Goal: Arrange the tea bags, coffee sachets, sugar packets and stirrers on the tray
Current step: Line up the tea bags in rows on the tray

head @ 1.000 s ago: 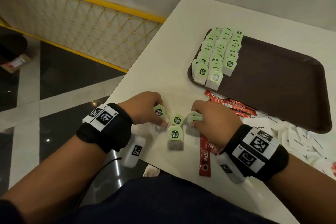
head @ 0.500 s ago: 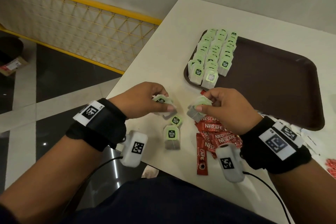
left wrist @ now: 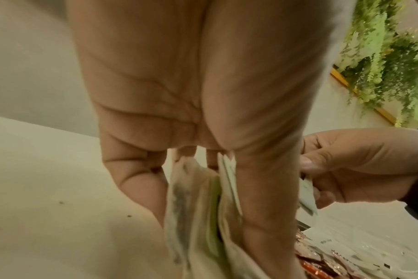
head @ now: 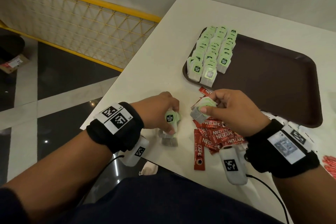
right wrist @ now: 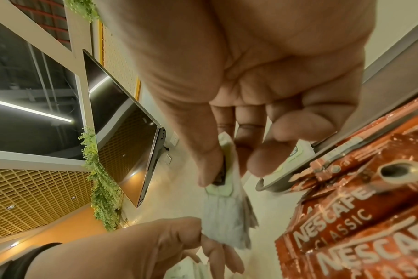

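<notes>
My left hand grips a small stack of green-tagged tea bags standing on the white table; in the left wrist view thumb and fingers clamp the tea bags. My right hand pinches a few more tea bags just above the table, thumb on the green tag. Red Nescafe coffee sachets lie in a heap under the right hand. The brown tray lies beyond, with three rows of tea bags at its left end. White sugar packets lie by the right wrist.
The table's left edge drops to a dark tiled floor with a yellow mesh fence behind. One red sachet lies near the table's front edge. More red packets show at far right.
My left hand has come down onto the loose tea bags on the table and gathered them with the one it held. The right hand keeps its tea bags at about the same spot.
</notes>
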Tool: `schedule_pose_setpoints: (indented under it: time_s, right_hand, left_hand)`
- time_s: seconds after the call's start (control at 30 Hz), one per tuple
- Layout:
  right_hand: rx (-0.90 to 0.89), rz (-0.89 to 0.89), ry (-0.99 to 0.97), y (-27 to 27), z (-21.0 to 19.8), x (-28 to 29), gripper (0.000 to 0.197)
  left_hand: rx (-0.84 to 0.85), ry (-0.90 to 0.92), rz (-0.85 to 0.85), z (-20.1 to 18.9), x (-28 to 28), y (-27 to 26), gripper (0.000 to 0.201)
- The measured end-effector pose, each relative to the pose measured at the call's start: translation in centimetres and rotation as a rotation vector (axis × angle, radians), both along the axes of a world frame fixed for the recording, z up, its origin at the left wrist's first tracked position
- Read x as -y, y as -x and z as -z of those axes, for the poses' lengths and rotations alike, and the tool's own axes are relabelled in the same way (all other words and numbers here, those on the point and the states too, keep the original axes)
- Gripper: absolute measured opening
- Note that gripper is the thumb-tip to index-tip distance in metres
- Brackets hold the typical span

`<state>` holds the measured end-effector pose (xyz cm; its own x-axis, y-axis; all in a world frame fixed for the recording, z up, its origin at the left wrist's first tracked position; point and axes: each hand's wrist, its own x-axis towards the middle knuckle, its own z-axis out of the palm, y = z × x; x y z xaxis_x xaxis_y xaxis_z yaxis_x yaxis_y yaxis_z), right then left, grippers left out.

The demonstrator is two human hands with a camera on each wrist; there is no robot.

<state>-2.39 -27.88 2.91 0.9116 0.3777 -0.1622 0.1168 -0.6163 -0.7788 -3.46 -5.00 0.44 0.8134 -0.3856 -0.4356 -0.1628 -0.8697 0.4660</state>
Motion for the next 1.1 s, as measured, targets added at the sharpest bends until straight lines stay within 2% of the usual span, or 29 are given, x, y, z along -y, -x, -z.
schedule_pose_setpoints:
  time_s: [0.17,0.4,0.57,0.73,0.83,0.93,1.1]
  right_hand:
    - [0.003,-0.001,0.008,-0.1,0.2,0.2,0.015]
    - [0.003,0.005,0.017,-0.1,0.4,0.2,0.012]
    - [0.01,0.036,0.033,-0.4,0.5,0.5,0.013]
    - [0.03,0.063,0.042,-1.0,0.6,0.6,0.015]
    - [0.016,0.052,0.024,-1.4,0.6,0.4,0.016]
    - [-0.042,0.024,-0.052,-1.8,-0.1,0.2,0.015]
    - [-0.153,-0.079,-0.14,-3.1,-2.1,-0.1,0.015]
  left_hand:
    - [-0.003,-0.021,-0.003,0.2,0.4,-0.1,0.069]
    - [-0.04,-0.102,0.058,0.0,0.6,-0.9,0.044]
    - [-0.004,-0.136,0.172,0.0,1.1,-1.0,0.041]
    - [-0.066,-0.101,0.247,-0.2,0.3,-1.5,0.034]
    - [-0.115,-0.022,0.219,-0.4,-0.5,-2.4,0.025]
    - [-0.126,0.109,0.136,-1.0,-1.4,-3.9,0.025]
    - [-0.165,0.519,-0.135,-2.2,-1.9,-7.1,0.026]
